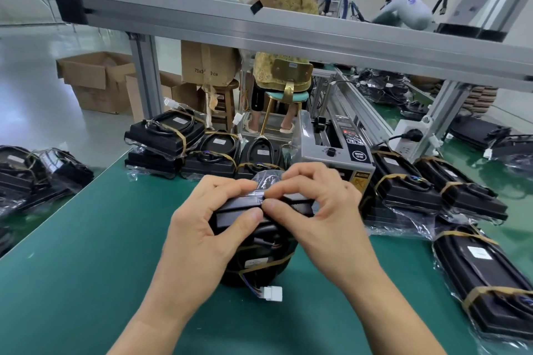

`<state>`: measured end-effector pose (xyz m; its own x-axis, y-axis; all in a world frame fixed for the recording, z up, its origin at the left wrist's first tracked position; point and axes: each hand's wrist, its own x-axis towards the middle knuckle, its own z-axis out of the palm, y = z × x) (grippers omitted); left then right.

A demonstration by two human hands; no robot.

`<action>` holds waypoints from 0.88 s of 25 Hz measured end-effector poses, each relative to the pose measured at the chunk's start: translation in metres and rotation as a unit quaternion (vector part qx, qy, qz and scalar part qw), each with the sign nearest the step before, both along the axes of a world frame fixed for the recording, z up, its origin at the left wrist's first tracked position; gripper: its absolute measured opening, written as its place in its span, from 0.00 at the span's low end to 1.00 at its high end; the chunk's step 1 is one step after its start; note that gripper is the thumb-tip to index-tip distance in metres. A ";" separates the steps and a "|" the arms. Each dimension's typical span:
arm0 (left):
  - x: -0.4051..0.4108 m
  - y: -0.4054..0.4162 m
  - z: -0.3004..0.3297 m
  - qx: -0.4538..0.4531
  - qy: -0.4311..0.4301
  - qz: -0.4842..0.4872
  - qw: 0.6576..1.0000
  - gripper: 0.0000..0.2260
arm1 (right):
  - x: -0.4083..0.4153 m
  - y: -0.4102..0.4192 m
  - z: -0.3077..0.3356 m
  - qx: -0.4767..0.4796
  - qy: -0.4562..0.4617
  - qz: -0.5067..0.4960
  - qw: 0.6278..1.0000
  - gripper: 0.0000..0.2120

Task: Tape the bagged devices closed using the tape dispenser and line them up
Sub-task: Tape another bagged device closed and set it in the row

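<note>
Pinching a clear strip of tape (257,192) between left hand (207,219) and right hand (311,204) atop the bagged device (259,242), upright on the green mat (72,239) (dispenser (331,150) just behind), strip running left-right, both hands equally near.

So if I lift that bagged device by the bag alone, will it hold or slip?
The bagged device looks rigid and probably hefty; its clear film seems thin and slick, so it may slide. The loose white connector would likely dangle. Both hands' grip on the body seems safer.

Black bagged device (253,228), green table (86,253)
</note>
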<state>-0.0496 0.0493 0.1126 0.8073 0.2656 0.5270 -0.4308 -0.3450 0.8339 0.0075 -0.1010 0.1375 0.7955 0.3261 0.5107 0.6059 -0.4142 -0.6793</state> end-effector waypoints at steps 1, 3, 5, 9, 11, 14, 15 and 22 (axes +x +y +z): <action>0.000 0.002 -0.001 -0.003 0.001 -0.001 1.000 0.12 | 0.004 -0.002 -0.003 0.019 0.013 -0.001 1.000 0.03; 0.000 0.011 -0.004 -0.031 0.009 -0.008 0.999 0.12 | 0.012 -0.014 -0.011 0.101 0.082 0.033 0.991 0.07; -0.003 0.021 -0.008 -0.072 0.021 -0.023 0.997 0.13 | 0.016 -0.027 -0.020 0.137 0.174 0.097 0.970 0.19; -0.009 0.040 -0.019 -0.151 0.017 -0.049 0.987 0.14 | 0.015 -0.025 -0.055 0.032 0.236 0.178 0.955 0.39; -0.012 0.050 -0.027 -0.189 0.019 -0.053 0.980 0.13 | 0.015 -0.013 -0.070 -0.005 0.263 0.179 0.948 0.44; -0.017 0.066 -0.041 -0.250 0.035 -0.042 0.967 0.14 | 0.009 0.009 -0.080 0.006 0.292 0.205 0.934 0.40; -0.019 0.070 -0.045 -0.266 0.038 -0.036 0.963 0.14 | 0.008 0.014 -0.081 0.016 0.282 0.206 0.937 0.35; -0.029 0.063 -0.057 -0.186 0.104 0.035 0.976 0.17 | 0.009 0.003 -0.063 -0.059 0.100 0.092 0.989 0.27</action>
